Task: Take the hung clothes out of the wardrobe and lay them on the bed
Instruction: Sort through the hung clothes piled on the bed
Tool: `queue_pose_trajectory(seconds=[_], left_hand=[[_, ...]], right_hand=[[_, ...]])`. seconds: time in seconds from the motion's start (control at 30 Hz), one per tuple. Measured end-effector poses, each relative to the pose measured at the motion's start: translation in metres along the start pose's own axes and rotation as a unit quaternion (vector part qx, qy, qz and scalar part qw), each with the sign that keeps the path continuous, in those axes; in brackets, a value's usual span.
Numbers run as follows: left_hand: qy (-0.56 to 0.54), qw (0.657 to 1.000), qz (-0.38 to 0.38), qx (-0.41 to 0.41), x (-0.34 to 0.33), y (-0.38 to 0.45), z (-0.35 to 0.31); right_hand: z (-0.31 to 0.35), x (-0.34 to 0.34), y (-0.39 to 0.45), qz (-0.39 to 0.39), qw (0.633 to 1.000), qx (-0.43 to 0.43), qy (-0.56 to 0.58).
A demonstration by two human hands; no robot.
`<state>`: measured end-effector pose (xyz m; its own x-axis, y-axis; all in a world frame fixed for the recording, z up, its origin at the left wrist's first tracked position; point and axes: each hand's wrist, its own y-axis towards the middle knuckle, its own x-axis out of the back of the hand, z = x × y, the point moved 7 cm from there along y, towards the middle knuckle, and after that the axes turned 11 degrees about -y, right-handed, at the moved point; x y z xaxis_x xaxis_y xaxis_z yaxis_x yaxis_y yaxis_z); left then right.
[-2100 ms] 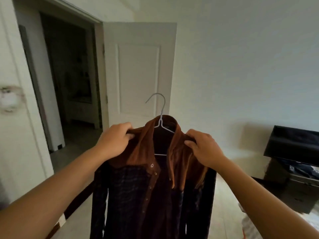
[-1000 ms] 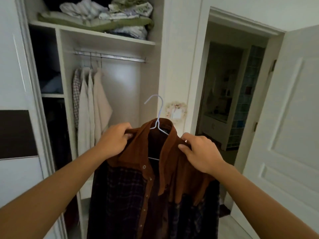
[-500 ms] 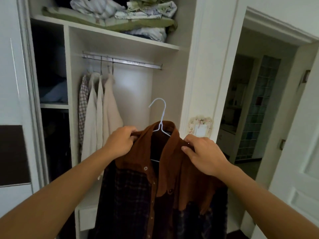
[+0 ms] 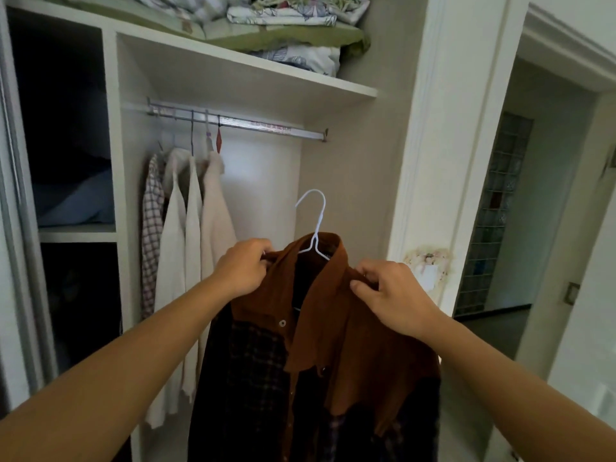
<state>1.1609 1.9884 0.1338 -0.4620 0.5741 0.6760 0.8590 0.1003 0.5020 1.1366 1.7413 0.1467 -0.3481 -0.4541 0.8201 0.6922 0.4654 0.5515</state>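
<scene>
I hold a brown and dark plaid shirt (image 4: 320, 345) on a white wire hanger (image 4: 315, 225) in front of the open wardrobe. My left hand (image 4: 245, 270) grips the shirt's left shoulder, and my right hand (image 4: 390, 295) pinches its right shoulder. The hanger's hook points up, free of the rail (image 4: 233, 121). On the rail's left part hang a checked shirt (image 4: 151, 228) and cream garments (image 4: 193, 261). The bed is not in view.
Folded bedding (image 4: 283, 31) is stacked on the wardrobe's top shelf (image 4: 253, 66). Dark side compartments (image 4: 66, 128) lie to the left, one with blue cloth. An open doorway (image 4: 520, 211) to a tiled room is on the right, beside a white door edge.
My view has swung left, from the door and bare wall round to the wardrobe, and come closer to it. Both hands have kept their hold on the shirt's shoulders throughout.
</scene>
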Motion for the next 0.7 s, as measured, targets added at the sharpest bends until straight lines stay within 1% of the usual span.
queue_pose_trajectory(seconds=[0.1,0.4,0.6,0.7], left_hand=[[-0.005,1.000,-0.013,0.001,0.001,0.024,0.016],[-0.010,0.999,-0.042,-0.017,-0.007,0.112,0.059],[0.070,0.996,-0.057,-0.014,-0.001,0.165,0.089],[0.150,0.986,-0.063,-0.023,0.013,0.181,0.100]], right_hand=[[0.000,-0.012,0.029,-0.004,1.000,-0.004,0.021],[-0.025,-0.042,0.135,-0.011,0.999,-0.016,0.029],[-0.036,-0.061,0.213,-0.010,0.997,-0.037,0.065],[-0.034,-0.065,0.253,-0.010,0.996,-0.048,0.078]])
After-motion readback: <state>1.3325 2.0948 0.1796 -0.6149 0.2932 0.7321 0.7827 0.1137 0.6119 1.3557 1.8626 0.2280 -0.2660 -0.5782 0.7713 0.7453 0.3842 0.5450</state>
